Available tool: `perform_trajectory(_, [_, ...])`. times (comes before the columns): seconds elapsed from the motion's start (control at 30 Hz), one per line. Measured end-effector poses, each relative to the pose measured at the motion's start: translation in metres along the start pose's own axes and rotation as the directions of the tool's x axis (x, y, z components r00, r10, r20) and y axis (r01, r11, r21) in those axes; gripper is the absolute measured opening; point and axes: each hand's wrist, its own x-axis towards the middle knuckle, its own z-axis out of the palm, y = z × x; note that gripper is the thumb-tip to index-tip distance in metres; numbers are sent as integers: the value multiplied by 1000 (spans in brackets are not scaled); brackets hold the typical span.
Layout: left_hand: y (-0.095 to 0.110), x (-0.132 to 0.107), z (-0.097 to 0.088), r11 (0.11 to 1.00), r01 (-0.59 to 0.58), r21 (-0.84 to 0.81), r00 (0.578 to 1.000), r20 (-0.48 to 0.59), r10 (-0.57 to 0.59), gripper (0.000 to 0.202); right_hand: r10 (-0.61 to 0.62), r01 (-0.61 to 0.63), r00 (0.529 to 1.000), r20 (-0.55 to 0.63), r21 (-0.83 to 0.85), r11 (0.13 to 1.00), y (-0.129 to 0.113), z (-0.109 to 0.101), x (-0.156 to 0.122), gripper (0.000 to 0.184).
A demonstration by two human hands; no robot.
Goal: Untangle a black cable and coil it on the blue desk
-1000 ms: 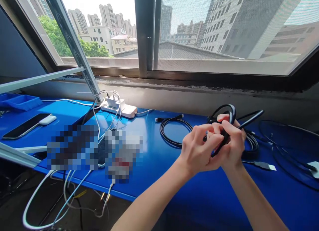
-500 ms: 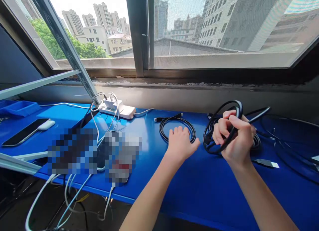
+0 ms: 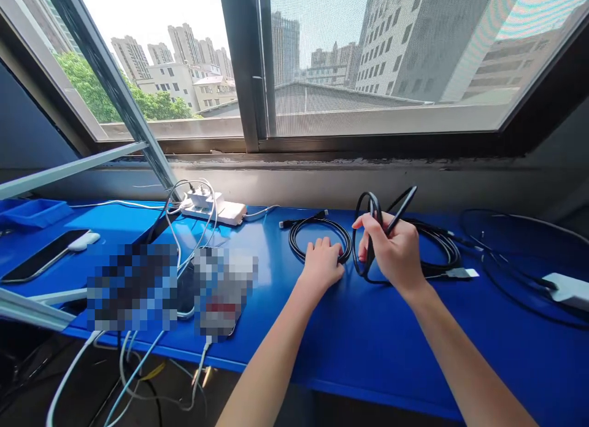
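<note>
My left hand [image 3: 323, 266] lies palm down on the near side of a coiled black cable [image 3: 298, 234], its fingers stretched over the loops and the thumb closer in. The coil rests flat on the blue tabletop [image 3: 350, 347], with its dark plugs pointing out at the back. My right hand [image 3: 393, 250] is closed around a bundle of looped black cable [image 3: 375, 203], raised and tilted just right of that coil. Another coil of black cable [image 3: 448, 246] lies behind and to the right of my right hand, with a flat connector with a white end [image 3: 464, 273] at its near edge.
A white power strip [image 3: 230, 212] with chargers and cables stands at the back left. Phones, partly blurred, lie on the left, including a black phone [image 3: 46, 255]. Blue trays [image 3: 39, 212] and a metal frame [image 3: 147, 151] are farther left. A white adapter [image 3: 570, 290] sits at right.
My right hand has moved left with the looped cable, closer to the coil under my left hand. My left thumb has drawn in. The view has shifted slightly to the right.
</note>
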Motion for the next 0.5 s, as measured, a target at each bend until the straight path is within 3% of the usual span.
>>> perform_trajectory(0.1, [-2,1,0,1000,-11,-15,1000,-27,10,23,-42,43,999,25,-35,998,-1,0,-3,31])
perform_trajectory(0.3, [0,1,-5,997,-16,-80,991,-137,5,36,-130,126,991,-43,-77,989,-16,9,-9,35])
perform_trajectory(0.4, [0,3,-8,974,-51,-223,966,-260,-9,43,-214,209,976,-25,-135,968,-46,10,-10,31])
perform_trajectory(0.5, [-1,4,-8,930,-124,-345,914,-406,-28,44,-208,214,977,51,-291,932,-88,3,-7,29])
